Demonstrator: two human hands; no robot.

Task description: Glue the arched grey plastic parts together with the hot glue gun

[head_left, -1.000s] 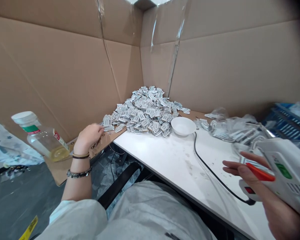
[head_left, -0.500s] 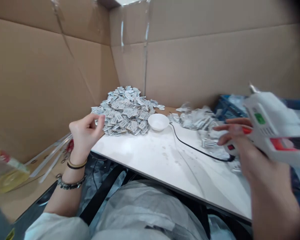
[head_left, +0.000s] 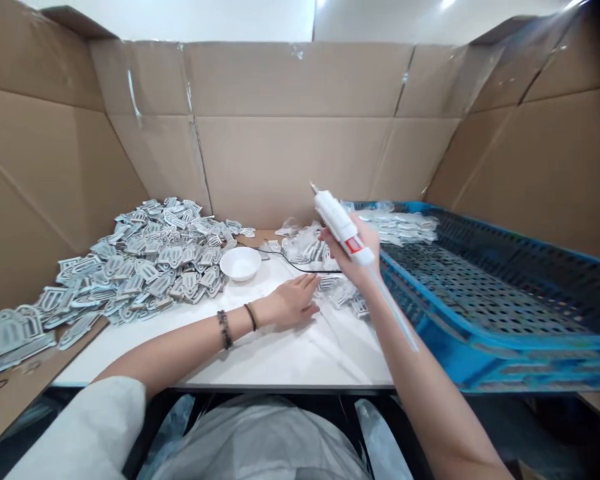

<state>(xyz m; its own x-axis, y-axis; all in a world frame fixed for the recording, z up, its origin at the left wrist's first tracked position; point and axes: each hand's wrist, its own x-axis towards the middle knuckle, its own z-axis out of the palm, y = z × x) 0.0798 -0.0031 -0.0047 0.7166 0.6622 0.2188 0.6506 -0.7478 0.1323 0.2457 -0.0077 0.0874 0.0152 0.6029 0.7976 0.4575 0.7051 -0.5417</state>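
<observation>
My right hand [head_left: 364, 252] is wrapped round a white-and-red hot glue gun [head_left: 336, 220], raised above the table with its metal nozzle pointing up and away. A clear glue stick [head_left: 399, 319] sticks out of its back end, along my forearm. My left hand [head_left: 291, 304] is stretched out low over the white tabletop [head_left: 300, 360], fingers extended and nothing visible in it. Its fingertips are near clear-bagged pieces [head_left: 347, 293] and the black cord [head_left: 300, 268]. Left of the hand stands a white bowl [head_left: 241, 267].
A large heap of grey-white slotted pieces [head_left: 155, 260] spreads over the left side. On the right, a blue perforated crate [head_left: 450, 333] holds bagged pieces [head_left: 400, 227] at its far end. Cardboard walls [head_left: 300, 153] enclose the back and sides.
The view has swung to the right, bringing the blue crate into sight. My left hand has gone from curled and raised to stretched out over the table. The glue gun stays in my right hand.
</observation>
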